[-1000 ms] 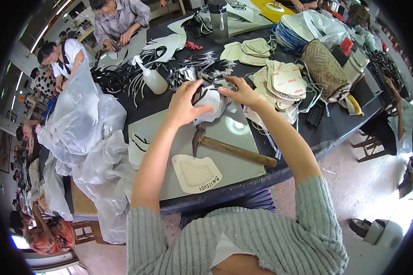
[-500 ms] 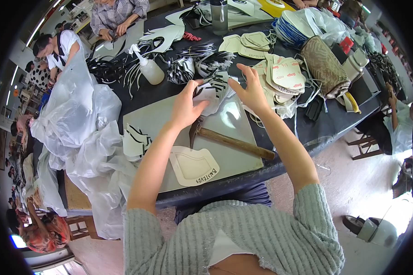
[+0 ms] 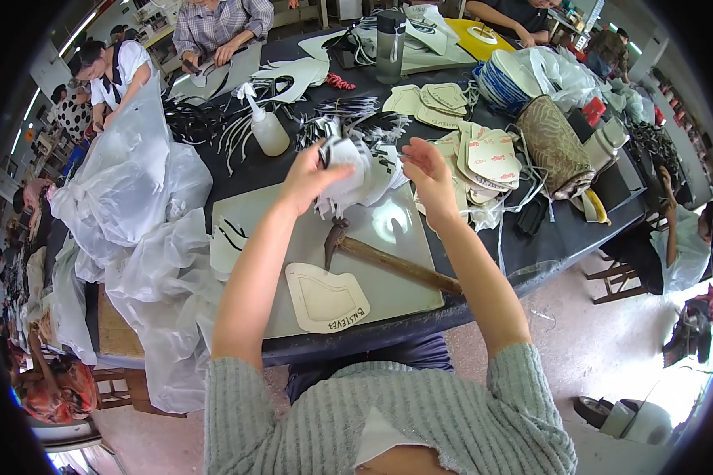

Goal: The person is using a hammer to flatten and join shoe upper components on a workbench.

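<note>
A bunch of thin white cut pieces with black edging (image 3: 342, 170) is upright over the far part of the grey board (image 3: 293, 309). My left hand (image 3: 307, 180) grips its left side, thumb across the front. On the other side my right hand (image 3: 432, 178) is held with fingers apart, beside more white pieces (image 3: 384, 168); I see nothing in it. A wooden-handled hammer (image 3: 400, 264) lies across the board below my hands. Nearer me is a cream template (image 3: 327, 299) with an inner outline. Another white piece with black strips (image 3: 226, 241) rests by my left forearm.
Beyond my hands are bundles of black and white strips (image 3: 356, 107), a white squeeze bottle (image 3: 269, 131) and a grey drinking bottle (image 3: 390, 47). Stacked templates (image 3: 491, 154) and a patterned roll (image 3: 556, 146) stand right. Crumpled plastic sheeting (image 3: 135, 182) hangs at the left edge. Other people work around the table.
My left hand has closed on the white pieces and turned them more upright. My right hand's fingers have drawn in somewhat. The view has shifted slightly.
</note>
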### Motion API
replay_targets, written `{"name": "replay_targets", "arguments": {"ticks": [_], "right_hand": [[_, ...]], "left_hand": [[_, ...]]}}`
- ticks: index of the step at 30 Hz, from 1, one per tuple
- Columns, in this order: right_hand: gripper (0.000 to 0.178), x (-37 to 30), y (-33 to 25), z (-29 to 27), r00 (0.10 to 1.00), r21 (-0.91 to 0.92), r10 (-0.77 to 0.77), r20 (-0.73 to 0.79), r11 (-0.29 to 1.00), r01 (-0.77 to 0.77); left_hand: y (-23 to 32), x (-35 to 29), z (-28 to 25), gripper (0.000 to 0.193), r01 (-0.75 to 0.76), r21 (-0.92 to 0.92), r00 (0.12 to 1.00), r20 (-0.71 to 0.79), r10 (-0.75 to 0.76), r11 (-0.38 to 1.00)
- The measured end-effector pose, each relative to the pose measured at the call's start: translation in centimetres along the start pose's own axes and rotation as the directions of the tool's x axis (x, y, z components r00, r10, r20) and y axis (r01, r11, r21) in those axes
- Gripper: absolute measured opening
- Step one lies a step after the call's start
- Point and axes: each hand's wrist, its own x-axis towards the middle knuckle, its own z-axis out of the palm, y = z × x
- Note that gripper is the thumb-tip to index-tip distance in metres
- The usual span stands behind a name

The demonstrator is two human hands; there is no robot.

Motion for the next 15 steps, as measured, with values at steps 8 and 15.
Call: {"name": "replay_targets", "arguments": {"ticks": [8, 15], "right_hand": [[0.043, -0.6, -0.6, 1.1, 0.994, -0.016, 0.024, 0.108, 1.0, -0.023], [0.037, -3.7, -0.8, 3.0, 0.967, -0.202, -0.062, 0.247, 0.973, 0.114]], "left_hand": [[-1.5, -2.0, -6.5, 0.057, 0.248, 0.291, 0.968, -0.099, -0.229, 0.924], [-1.5, -5.0, -4.0, 0.06, -0.052, 0.938, 0.869, -0.127, 0.479, 0.343]]}}
